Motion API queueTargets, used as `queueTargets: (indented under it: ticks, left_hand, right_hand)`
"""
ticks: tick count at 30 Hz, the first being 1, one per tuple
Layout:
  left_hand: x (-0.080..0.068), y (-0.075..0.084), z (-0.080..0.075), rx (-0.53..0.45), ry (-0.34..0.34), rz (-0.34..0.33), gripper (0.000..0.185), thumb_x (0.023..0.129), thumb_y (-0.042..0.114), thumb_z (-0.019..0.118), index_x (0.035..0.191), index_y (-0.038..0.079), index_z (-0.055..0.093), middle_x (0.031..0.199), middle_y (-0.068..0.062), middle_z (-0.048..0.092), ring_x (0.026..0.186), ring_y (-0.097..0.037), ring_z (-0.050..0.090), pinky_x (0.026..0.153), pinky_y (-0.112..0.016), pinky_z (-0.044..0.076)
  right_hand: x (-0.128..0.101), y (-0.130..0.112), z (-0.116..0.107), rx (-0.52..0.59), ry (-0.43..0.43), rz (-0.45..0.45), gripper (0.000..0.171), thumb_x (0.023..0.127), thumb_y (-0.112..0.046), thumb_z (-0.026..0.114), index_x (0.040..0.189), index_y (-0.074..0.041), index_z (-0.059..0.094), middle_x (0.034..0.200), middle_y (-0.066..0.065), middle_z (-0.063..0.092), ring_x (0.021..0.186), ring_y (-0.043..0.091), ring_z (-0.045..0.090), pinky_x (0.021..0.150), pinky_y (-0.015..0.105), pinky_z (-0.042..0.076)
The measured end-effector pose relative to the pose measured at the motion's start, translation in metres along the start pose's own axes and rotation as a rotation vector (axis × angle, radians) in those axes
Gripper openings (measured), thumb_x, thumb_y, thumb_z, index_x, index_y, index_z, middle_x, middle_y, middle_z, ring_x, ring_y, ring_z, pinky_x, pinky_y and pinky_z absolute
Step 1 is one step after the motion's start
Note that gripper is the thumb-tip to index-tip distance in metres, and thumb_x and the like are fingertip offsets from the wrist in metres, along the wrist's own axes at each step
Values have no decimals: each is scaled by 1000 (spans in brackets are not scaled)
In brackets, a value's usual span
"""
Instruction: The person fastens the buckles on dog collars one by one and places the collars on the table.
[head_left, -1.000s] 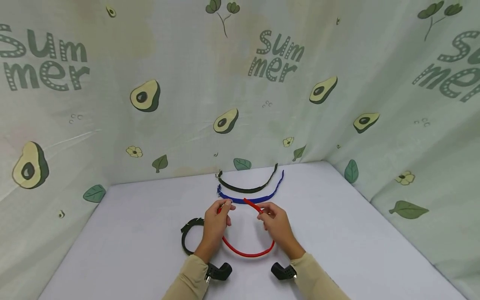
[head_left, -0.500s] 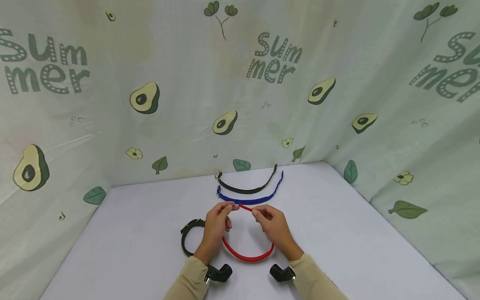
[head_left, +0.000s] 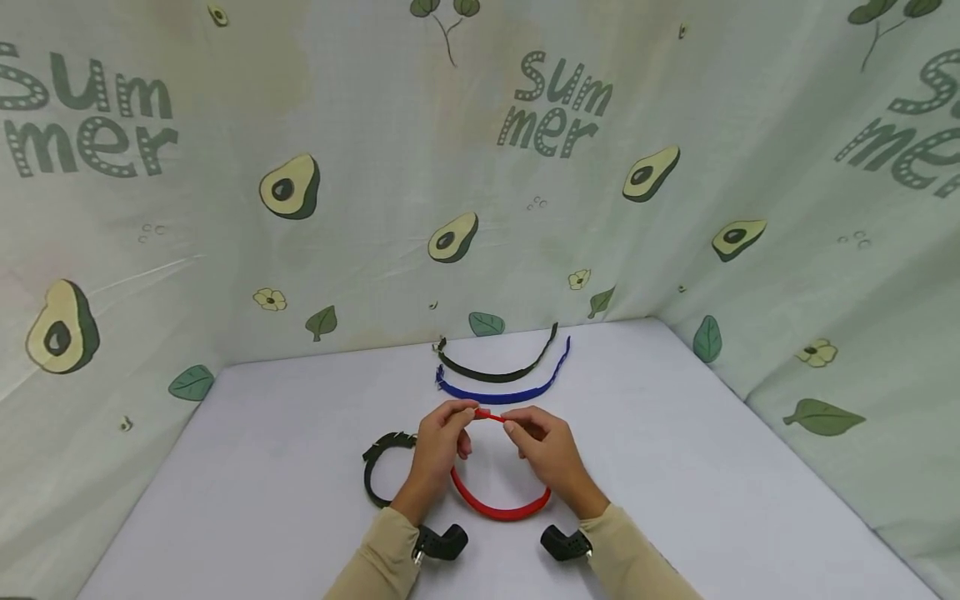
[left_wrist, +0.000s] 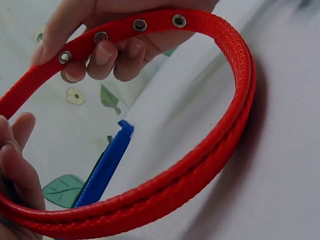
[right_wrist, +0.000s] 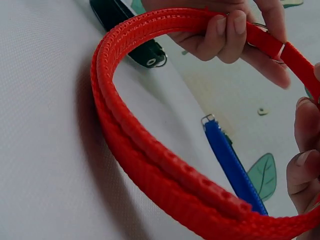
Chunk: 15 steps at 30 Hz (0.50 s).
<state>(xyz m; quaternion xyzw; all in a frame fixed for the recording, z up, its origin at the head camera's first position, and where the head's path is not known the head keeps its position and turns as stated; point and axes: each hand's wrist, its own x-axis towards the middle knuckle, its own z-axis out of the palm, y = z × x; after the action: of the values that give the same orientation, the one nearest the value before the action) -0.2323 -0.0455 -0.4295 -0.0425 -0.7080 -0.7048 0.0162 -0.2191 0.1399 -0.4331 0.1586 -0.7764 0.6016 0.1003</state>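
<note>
A red collar [head_left: 501, 513] forms a loop between my hands, its padded lower part curving close to the table. My left hand [head_left: 437, 446] holds the buckle end, where metal [right_wrist: 279, 54] shows beside the fingers in the right wrist view. My right hand [head_left: 551, 450] pinches the strap end, which carries several metal eyelets [left_wrist: 140, 24] in the left wrist view. The strap end meets the buckle between the two hands. How far it is threaded is hard to tell, since fingers cover part of it.
A blue collar [head_left: 495, 398] and a black collar [head_left: 491, 377] lie unfastened at the back of the white table [head_left: 285, 467]. Another black collar [head_left: 369, 479], in a closed ring, lies left of my left hand, partly behind the forearm. A patterned cloth [head_left: 375, 167] hangs behind.
The right hand has brought the red strap end leftward and down to the buckle at the left hand. The gap between the collar's two ends has gone.
</note>
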Motion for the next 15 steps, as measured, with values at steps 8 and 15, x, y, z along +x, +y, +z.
queueTargets:
  ticks: [8,15]
  left_hand:
    - [8,-13,-1,-38,-47,-9,30,104,21,56,125,3,64,78,-4,60,60,-18,52,57,-24,49]
    - [6,-14,0,-51,-78,29,34,103,26,57,125,2,62,79,-8,62,62,-18,55,60,-26,52]
  right_hand:
    - [-3,-14,2,6,35,-30,13,96,-6,66,107,-1,71,89,12,66,65,27,59,57,25,51]
    - [-4,-14,1,8,39,-28,12,97,-6,66,107,-3,71,85,9,63,68,35,60,60,28,53]
